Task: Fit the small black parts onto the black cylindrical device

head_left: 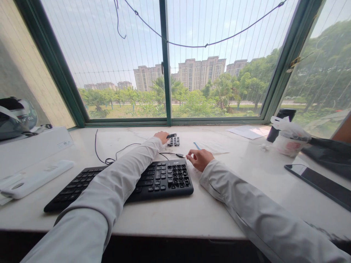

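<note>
My left hand (161, 136) is stretched toward the back of the white counter (208, 212), its fingers closed on a small dark object (172, 135) whose kind I cannot make out. Just below that object, several black keycaps (173, 142) stand in neat rows. The black keyboard (161, 175) lies beneath my left forearm, which covers its middle; at its right end, the number pad shows bare sockets without caps. Beside its top right corner rests my right hand (201, 159), fingers loosely bent and apart, holding nothing visible. Close to these fingertips lies a USB plug (180, 155) on a black cable.
A thin blue stick (196, 145) lies behind my right hand. At right are a phone (318, 184), a bagged cup (292, 140), a dark bottle (282, 124) and paper (248, 131). A white box (35, 144) and white device (41, 179) stand left, before the window (164, 73).
</note>
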Demonstrator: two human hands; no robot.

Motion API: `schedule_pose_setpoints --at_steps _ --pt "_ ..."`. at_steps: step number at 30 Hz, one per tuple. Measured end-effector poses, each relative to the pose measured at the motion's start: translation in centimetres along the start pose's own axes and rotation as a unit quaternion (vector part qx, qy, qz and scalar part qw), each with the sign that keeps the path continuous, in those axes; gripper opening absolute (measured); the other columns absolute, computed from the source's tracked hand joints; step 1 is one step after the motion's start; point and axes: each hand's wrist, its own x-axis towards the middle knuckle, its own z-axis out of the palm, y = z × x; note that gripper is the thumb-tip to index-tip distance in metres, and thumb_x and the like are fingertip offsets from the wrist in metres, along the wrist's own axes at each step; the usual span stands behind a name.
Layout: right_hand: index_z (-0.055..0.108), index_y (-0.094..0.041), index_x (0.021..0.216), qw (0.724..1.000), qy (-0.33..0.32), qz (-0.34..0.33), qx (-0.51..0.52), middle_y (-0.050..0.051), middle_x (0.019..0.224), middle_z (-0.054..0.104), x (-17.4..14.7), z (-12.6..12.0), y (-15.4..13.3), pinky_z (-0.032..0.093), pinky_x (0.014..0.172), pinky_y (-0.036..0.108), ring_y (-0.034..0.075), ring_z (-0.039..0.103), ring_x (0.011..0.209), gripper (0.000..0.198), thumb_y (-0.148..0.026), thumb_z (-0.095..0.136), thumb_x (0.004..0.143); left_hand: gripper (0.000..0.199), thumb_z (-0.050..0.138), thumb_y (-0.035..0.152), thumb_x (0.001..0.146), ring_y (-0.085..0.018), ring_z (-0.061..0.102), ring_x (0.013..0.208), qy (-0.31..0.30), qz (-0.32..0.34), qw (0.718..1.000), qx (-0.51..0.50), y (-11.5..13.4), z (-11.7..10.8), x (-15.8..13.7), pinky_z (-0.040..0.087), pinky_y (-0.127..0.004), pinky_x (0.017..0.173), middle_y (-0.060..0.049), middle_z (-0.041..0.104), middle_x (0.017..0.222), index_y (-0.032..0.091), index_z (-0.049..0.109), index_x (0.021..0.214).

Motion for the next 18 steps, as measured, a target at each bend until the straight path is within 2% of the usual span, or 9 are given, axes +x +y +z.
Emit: schedule_pose_setpoints --at_steps 5,8,9,11,13,14,16,18 --pt "0.068 -0.029 0.092 1.0 0.001 0.003 -0.004 0.0 0.076 0.069 0.0 -0.1 -0.1 0.036 0.061 0.027 0.017 0.059 0.07 0.029 -0.047 0.045 0.087 0.034 0.053 0.045 0.079 -0.023 0.062 0.086 0.034 0.008 0.999 -0.041 0.8 -2.3 -1.4 0.043 -0.03 0.074 -0.01 0.069 0.095 0.022 0.07 0.098" --pt "0.068 -0.029 0.091 1.0 0.005 0.004 -0.01 0.0 0.075 0.069 0.1 0.0 -0.1 0.036 0.061 0.027 0.017 0.059 0.07 0.029 -0.047 0.045 0.087 0.038 0.047 0.048 0.083 -0.02 0.061 0.08 0.061 0.014 0.995 -0.08 1.7 -4.2 -3.3 0.042 -0.027 0.069 -0.008 0.069 0.088 0.021 0.069 0.1" --pt "0.068 -0.03 0.091 1.0 0.006 0.002 -0.011 -0.001 0.075 0.068 0.1 0.0 -0.1 0.035 0.061 0.027 0.017 0.059 0.069 0.029 -0.047 0.045 0.087 0.039 0.045 0.049 0.084 -0.018 0.061 0.075 0.069 0.015 0.992 -0.103 2.0 -4.9 -4.2 0.042 -0.026 0.067 -0.007 0.068 0.083 0.021 0.07 0.096" --pt "0.068 -0.03 0.092 1.0 0.008 0.0 -0.01 -0.001 0.074 0.068 0.1 0.1 0.0 0.034 0.06 0.027 0.016 0.058 0.068 0.03 -0.048 0.044 0.087 0.041 0.048 0.053 0.083 -0.014 0.056 0.061 0.08 0.013 0.964 -0.252 2.8 -6.3 -6.4 0.039 -0.026 0.058 -0.006 0.064 0.069 0.018 0.07 0.083" --pt "0.068 -0.031 0.092 1.0 0.01 -0.003 -0.007 -0.001 0.073 0.067 0.2 0.2 0.1 0.034 0.059 0.026 0.015 0.057 0.066 0.029 -0.048 0.044 0.087 0.043 0.052 0.057 0.079 -0.009 0.043 0.045 0.066 -0.011 0.913 -0.402 3.6 -7.4 -9.0 0.032 -0.025 0.045 -0.004 0.057 0.061 0.016 0.067 0.078" --pt "0.068 -0.031 0.091 1.0 0.012 -0.004 -0.005 -0.001 0.073 0.067 0.2 0.2 0.2 0.033 0.058 0.026 0.015 0.056 0.065 0.029 -0.048 0.045 0.087 0.042 0.054 0.056 0.078 -0.007 0.037 0.041 0.052 -0.015 0.877 -0.477 3.9 -7.9 -10.3 0.027 -0.023 0.041 -0.002 0.053 0.059 0.016 0.064 0.076" --pt "0.068 -0.03 0.089 1.0 0.018 -0.01 0.002 -0.002 0.07 0.066 0.2 0.3 0.2 0.032 0.058 0.026 0.015 0.055 0.063 0.029 -0.048 0.045 0.086 0.037 0.058 0.053 0.075 -0.005 0.03 0.038 0.04 -0.021 0.788 -0.614 4.4 -8.7 -12.7 0.019 -0.021 0.038 0.003 0.043 0.053 0.016 0.057 0.073" --pt "0.068 -0.028 0.087 0.999 0.023 -0.021 0.014 -0.002 0.066 0.064 0.1 0.3 -0.1 0.032 0.057 0.026 0.014 0.053 0.06 0.03 -0.048 0.046 0.086 0.033 0.06 0.046 0.074 -0.004 0.028 0.038 0.024 -0.018 0.691 -0.722 4.7 -9.0 -14.6 0.017 -0.02 0.037 0.004 0.038 0.053 0.018 0.047 0.065"
